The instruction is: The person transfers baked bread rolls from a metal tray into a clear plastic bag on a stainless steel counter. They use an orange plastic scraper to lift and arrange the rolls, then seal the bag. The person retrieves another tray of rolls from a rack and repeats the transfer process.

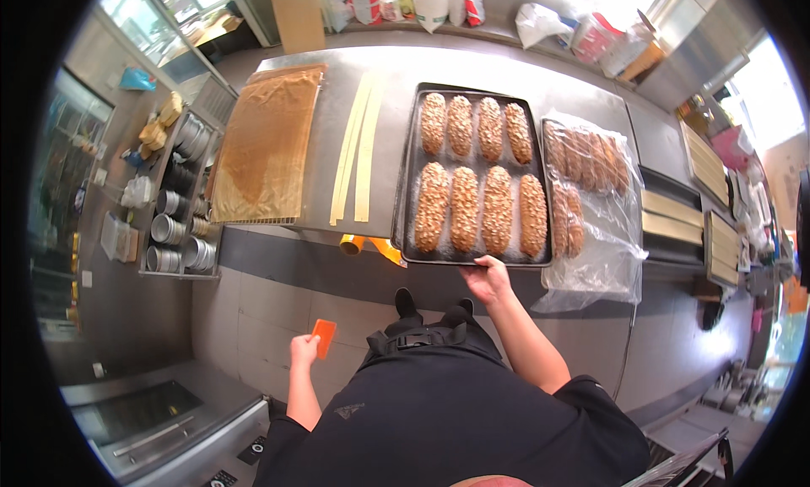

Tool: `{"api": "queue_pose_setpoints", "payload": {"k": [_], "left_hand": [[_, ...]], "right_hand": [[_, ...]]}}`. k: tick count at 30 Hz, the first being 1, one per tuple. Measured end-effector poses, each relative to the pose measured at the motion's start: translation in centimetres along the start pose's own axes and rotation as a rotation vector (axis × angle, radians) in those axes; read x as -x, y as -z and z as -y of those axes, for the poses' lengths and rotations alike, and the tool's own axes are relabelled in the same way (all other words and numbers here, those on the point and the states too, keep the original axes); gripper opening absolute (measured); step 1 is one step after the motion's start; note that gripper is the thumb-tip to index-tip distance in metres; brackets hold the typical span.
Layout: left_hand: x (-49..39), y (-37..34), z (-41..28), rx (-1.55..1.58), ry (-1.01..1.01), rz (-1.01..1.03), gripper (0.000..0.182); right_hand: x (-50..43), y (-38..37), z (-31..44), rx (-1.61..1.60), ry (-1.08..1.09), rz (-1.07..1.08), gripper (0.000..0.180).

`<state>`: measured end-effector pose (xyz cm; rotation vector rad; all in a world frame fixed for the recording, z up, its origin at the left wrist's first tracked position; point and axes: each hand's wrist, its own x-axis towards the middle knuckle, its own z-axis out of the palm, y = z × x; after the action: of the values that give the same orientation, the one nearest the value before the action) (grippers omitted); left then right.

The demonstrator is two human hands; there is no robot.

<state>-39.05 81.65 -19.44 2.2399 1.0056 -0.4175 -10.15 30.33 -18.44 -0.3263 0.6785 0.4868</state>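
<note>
My right hand grips the near edge of a dark baking tray, its thumb on the rim and the other fingers partly hidden below. Two rows of long, nut-crusted bread rolls lie on this tray, with whitish grains between them. Low at the left, away from the table, my left hand holds a flat orange scraper. Two pale yellow strips lie on the steel table left of the tray. A brown-stained cloth or sheet covers a rack at the table's left end.
A plastic-covered tray of similar rolls stands right of the held tray. Farther right are trays with pale strips. A shelf of round metal tins stands at the left. An oven is at the lower left. Bags line the far side.
</note>
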Motion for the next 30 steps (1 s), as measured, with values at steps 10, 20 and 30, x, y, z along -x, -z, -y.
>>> {"api": "queue_pose_setpoints", "payload": {"k": [10, 20, 30], "left_hand": [[-2.4, 2.3, -19.0, 0.216, -0.534, 0.005, 0.016], [1.9, -2.4, -41.0, 0.107, -1.201, -0.122, 0.022], [5.2, -11.5, -52.2, -0.002, -1.435, 0.259, 0.052]], "right_hand": [[-4.3, -1.7, -2.4, 0.396, -0.213, -0.221, 0.052], [3.1, -9.6, -2.0, 0.797, -0.031, 0.104, 0.060], [5.4, -7.9, 7.4, 0.787, 0.600, -0.178, 0.026]]}}
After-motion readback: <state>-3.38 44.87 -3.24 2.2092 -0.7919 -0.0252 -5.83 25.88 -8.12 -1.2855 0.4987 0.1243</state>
